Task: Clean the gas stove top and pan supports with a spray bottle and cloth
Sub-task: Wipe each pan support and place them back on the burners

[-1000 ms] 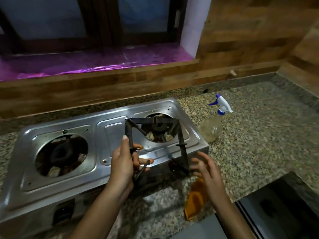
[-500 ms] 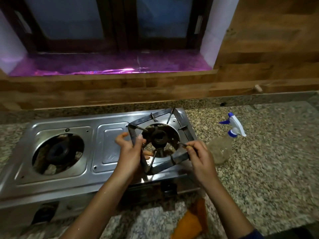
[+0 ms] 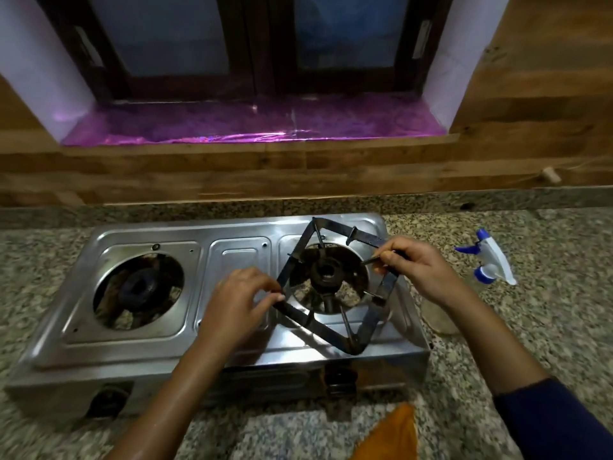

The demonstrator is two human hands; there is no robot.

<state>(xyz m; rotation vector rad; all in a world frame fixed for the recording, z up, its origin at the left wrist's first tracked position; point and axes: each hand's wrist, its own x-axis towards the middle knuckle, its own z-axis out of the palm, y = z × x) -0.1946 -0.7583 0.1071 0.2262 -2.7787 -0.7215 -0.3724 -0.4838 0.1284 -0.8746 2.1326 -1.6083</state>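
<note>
Surface: speckled granite countertop [image 3: 547, 327], running left to right. Behind it is a wood-panelled wall [image 3: 298, 171]. Above that is a dark-framed window [image 3: 252, 44] with a glossy purple sill [image 3: 252, 124]. Light is dim.

Two-burner steel gas stove [image 3: 237, 257] sits on the counter. Left burner [image 3: 137, 288] is bare. The black square pan support [image 3: 313, 326] is over the right burner [image 3: 326, 272], turned diamond-wise, one corner pointing at the near edge of the stove top. Cannot tell if it is seated or held just clear.

Left hand [image 3: 238, 300]: fingertips drawn together, pinching the support's left corner. Right hand [image 3: 418, 270]: fingers curled around the support's right side, thumb and forefinger closed on the bar. A dark blue sleeve [image 3: 557, 423] covers the right forearm.

Spray bottle [image 3: 491, 263], white head with blue trigger, lies on the counter right of the stove, its body partly behind the right wrist. Orange cloth [image 3: 391, 433] lies on the near counter, in front of the stove.

Versus 1.0 s ago: the support stood on edge at the stove's near side, in the left hand alone, right hand spread. By 0.5 s ago both hands had it over the right burner. It is now rotated further, and the right hand grips farther back. Bottle and cloth have not moved.

Lettering: none legible.
</note>
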